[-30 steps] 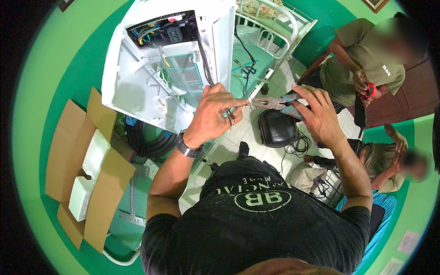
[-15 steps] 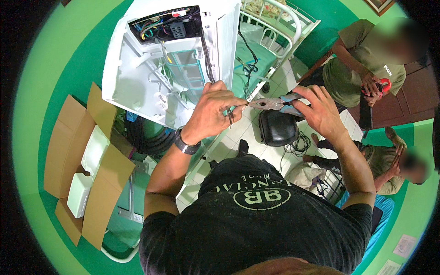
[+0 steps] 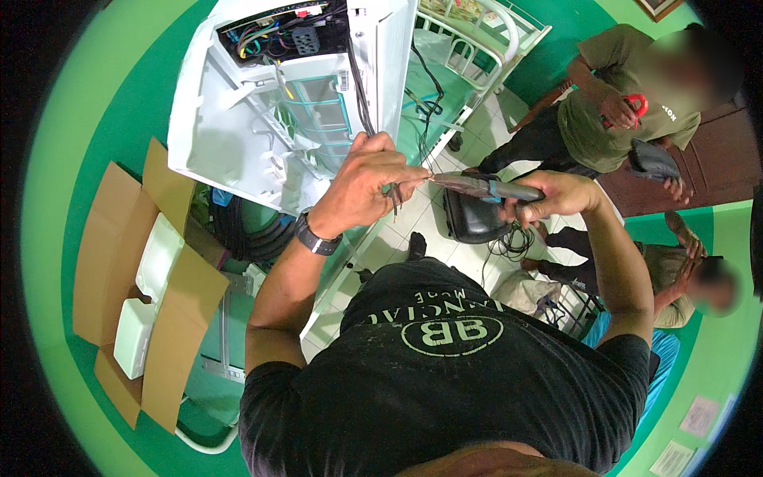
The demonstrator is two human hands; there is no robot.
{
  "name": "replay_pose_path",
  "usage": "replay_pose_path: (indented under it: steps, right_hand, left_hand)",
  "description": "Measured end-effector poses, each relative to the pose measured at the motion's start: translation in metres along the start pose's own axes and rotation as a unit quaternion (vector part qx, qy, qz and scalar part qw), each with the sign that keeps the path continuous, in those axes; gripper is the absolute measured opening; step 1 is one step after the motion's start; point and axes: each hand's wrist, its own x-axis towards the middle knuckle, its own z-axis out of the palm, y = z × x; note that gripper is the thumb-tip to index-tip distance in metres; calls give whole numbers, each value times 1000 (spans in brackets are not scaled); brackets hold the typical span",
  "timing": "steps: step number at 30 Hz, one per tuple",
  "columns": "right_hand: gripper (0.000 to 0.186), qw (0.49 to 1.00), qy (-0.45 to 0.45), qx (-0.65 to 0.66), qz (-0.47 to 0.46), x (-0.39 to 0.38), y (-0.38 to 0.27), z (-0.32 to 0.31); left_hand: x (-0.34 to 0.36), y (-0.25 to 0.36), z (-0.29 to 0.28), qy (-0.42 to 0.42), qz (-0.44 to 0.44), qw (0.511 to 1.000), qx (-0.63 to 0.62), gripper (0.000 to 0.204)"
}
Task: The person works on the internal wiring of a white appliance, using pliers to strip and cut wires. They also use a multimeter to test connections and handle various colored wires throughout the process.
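Having rolled the pliers over, my right grip clasps them, likely twisting the wire my left grip pinches

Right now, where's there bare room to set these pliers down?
Bare floor tiles show below the pliers in view, between the green bed and the black boxy item, beside a dark-covered foot. It's crowded left, with cardboard box and coiled black hose, and right, where tangled cable lies by that item.

Looked bright centrally, glared almost white on the casing, blurred over two heads, bowed near the rim, blackened at the corners.
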Motion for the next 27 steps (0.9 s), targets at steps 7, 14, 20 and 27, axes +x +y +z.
replay_pose_path:
  steps: [7,14,20,27]
  right_hand:
    - [37,759,309,-571,-48,-5,-39,46]
    - [34,652,378,-652,-84,6,-41,48]
    - [32,653,364,-660,-71,5,-37,45]
    - [28,625,379,-677,-89,8,-39,45]
  left_hand:
    - [0,4,-7,-3,-45,999,0,22]
    - [1,3,-8,4,-35,999,-3,22]
    - [1,2,-7,-6,-59,998,-10,17]
    - [0,2,-9,-13,-67,998,-9,14]
